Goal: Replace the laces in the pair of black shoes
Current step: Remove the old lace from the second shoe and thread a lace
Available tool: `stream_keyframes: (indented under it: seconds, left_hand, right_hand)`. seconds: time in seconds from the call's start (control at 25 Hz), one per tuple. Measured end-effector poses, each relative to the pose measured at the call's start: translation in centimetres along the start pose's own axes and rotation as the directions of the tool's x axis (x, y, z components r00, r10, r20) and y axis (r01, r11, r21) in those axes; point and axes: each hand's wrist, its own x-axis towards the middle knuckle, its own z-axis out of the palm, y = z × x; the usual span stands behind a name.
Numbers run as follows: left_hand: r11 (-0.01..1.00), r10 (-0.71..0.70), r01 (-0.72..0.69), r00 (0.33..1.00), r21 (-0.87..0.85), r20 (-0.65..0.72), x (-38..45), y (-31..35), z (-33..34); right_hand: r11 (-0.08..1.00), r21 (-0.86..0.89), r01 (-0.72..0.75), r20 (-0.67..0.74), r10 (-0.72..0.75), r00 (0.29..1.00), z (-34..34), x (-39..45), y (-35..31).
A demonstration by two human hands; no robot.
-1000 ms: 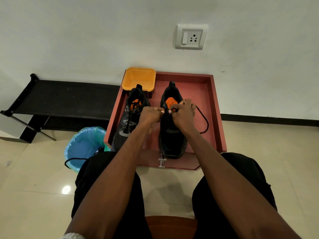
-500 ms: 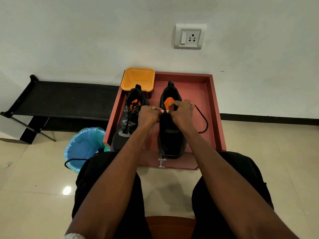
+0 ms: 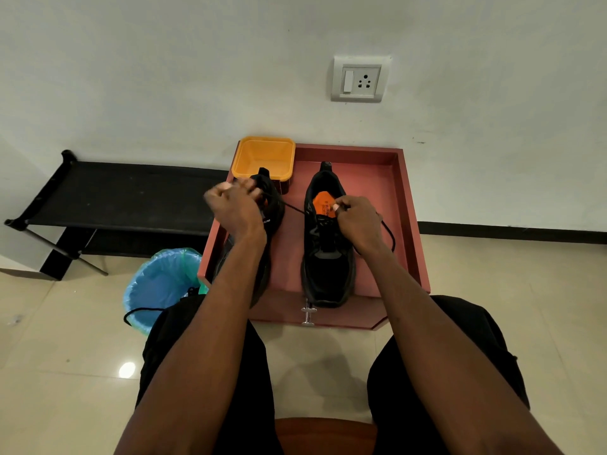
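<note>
A wooden seat edge shows at the bottom, between the person's knees in black trousers. To the left on the tiled floor stands a bin with a blue liner, a loose black lace trailing over its near rim. Ahead sits a reddish tray with a metal knob at its near edge. The right shoe lies near the tray's middle, toe toward the near edge, its orange insole visible. The right hand is curled at the shoe's tongue, pinching the black lace. That lace runs taut leftward to the left hand, closed around its end and raised above the left shoe, which lies along the tray's left edge. Another length of the lace loops toward the tray's right edge. An orange tub sits at the far left corner. A black bench stands left of the tray, against the wall; a wall socket is mounted above.
</note>
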Motion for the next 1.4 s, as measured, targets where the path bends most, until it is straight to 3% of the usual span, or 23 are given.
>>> stream_keyframes:
  seconds: [0.08,0.16,0.2,0.28,0.36,0.44,0.52,0.64,0.72,0.8,0.84,0.88,0.96,1.0,1.12,1.28,1.4]
  left_hand:
    - [0.987,0.162,-0.161,0.985,0.022,-0.054,-0.2,0.5,-0.1]
    - [0.946,0.148,-0.177,0.981,0.273,0.126,-1.0,-0.5,0.2]
    - [0.878,0.079,-0.195,0.960,0.438,0.269,-1.6,-1.2,0.3]
    - [0.641,-0.104,-0.325,0.861,0.695,0.498,-2.1,-2.6,0.4]
    - [0.393,-0.193,-0.488,0.785,0.779,0.589,-2.1,-3.6,0.4]
    - [0.276,-0.164,-0.558,0.775,0.782,0.611,-2.2,-3.5,0.3]
    - [0.277,-0.086,-0.540,0.810,0.795,0.580,-2.4,-3.1,0.4]
    - [0.249,0.124,-0.431,0.902,0.867,0.413,-2.2,-2.3,0.3]
    - [0.099,0.253,-0.393,0.898,0.914,0.359,-1.9,-1.9,-0.2]
    - [-0.106,0.286,-0.472,0.828,0.875,0.482,-1.3,-2.0,-0.4]
    - [-0.122,0.225,-0.551,0.795,0.826,0.564,-1.1,-2.4,-0.3]
    - [-0.062,0.107,-0.618,0.776,0.784,0.621,-0.6,-3.0,0.0]
    - [0.202,-0.160,-0.638,0.727,0.743,0.668,-0.7,-3.8,0.6]
    - [0.236,-0.206,-0.638,0.705,0.733,0.679,-0.9,-4.1,0.7]
    - [0.164,-0.208,-0.647,0.715,0.744,0.667,-1.5,-4.0,0.5]
    - [0.260,-0.149,-0.530,0.804,0.807,0.576,-1.2,-3.5,0.2]
    - [0.264,-0.189,-0.469,0.832,0.843,0.522,-1.4,-3.3,0.1]
  right_hand:
    - [1.000,0.007,0.020,0.011,-0.020,1.000,0.0,-0.1,0.2]
    - [0.999,-0.013,0.038,0.038,-0.038,0.999,0.2,0.2,0.5]
    - [0.999,-0.021,0.041,0.046,-0.040,0.998,0.4,0.3,0.6]
    - [0.998,-0.041,0.052,0.038,-0.050,0.998,0.8,0.5,0.9]
    - [0.995,-0.068,0.069,0.033,-0.066,0.997,0.7,0.4,0.9]
    - [0.995,-0.078,0.067,0.039,-0.064,0.997,0.5,0.3,0.7]
    - [0.994,-0.090,0.069,0.043,-0.065,0.997,0.1,0.1,0.7]
    - [0.993,-0.091,0.080,0.060,-0.075,0.995,-0.1,0.1,0.7]
    - [0.994,-0.065,0.084,0.091,-0.077,0.993,-0.1,0.2,0.8]
    - [0.993,-0.076,0.087,0.122,-0.077,0.990,-0.6,0.2,0.8]
    - [0.992,-0.093,0.088,0.138,-0.075,0.988,-1.0,0.1,0.8]
    - [0.991,-0.103,0.081,0.154,-0.065,0.986,-1.6,0.0,0.6]
    - [0.994,-0.097,0.045,0.172,-0.028,0.985,-2.2,-0.2,0.4]
    - [0.992,-0.117,0.042,0.170,-0.022,0.985,-2.5,-0.3,0.3]
    - [0.981,-0.187,0.060,0.158,-0.030,0.987,-2.9,-0.5,0.2]
    - [0.985,-0.169,0.043,0.125,-0.022,0.992,-2.9,-0.6,0.2]
    - [0.991,-0.133,0.000,0.117,0.016,0.993,-3.1,-0.7,0.2]
